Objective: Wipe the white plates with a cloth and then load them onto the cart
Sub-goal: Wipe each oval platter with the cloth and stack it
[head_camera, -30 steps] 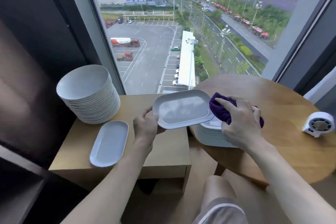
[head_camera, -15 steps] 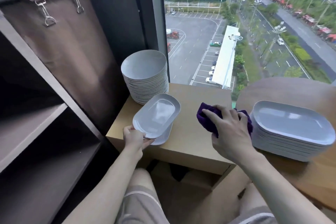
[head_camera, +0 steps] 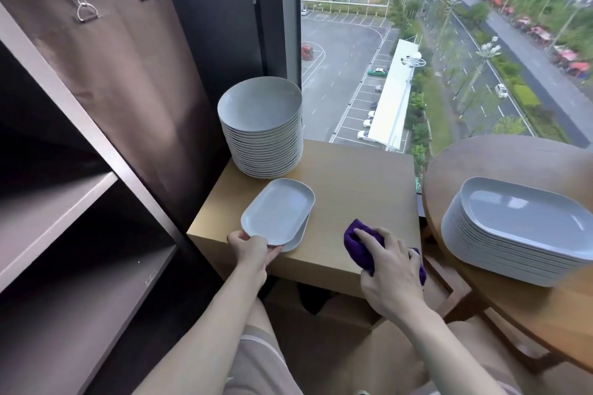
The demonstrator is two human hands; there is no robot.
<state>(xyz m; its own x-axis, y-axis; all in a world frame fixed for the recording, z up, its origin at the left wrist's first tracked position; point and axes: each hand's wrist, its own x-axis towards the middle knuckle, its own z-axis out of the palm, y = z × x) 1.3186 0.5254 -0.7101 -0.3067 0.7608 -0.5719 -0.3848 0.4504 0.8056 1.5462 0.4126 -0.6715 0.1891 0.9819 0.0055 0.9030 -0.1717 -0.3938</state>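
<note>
An oblong plate point(head_camera: 277, 212) is pinched at its near short edge by the left hand point(head_camera: 252, 248), with the thumb laid on the rim and the fingers curled below it. This plate is placed over a second plate point(head_camera: 300, 236) of the same shape, of which only a narrow strip is seen at its 4 o'clock side; whether the upper one rests fully on it cannot be told. Both are found on the near left corner of a small square table point(head_camera: 353, 189), at about 8 o'clock on its top. At 11 o'clock on the same top a stack of round plates point(head_camera: 266, 151) is kept, just beside the oblong plate. A purple cloth point(head_camera: 357, 244) is gripped in the right hand point(head_camera: 391, 276), the fingers being closed around it, and it is held at the near edge of the table at about 5 o'clock. The two hands are kept apart. At 3 o'clock in the view a round table point(head_camera: 513, 154) is seen, and a stack of oblong plates point(head_camera: 526, 221) is set on it. At 9 o'clock the dark shelves of the cart point(head_camera: 48, 212) are seen, and at 11 o'clock a brown bag point(head_camera: 112, 74) is hung by metal clips point(head_camera: 85, 13). Behind the tables, at 1 o'clock, a window point(head_camera: 417, 42) is seen.
</note>
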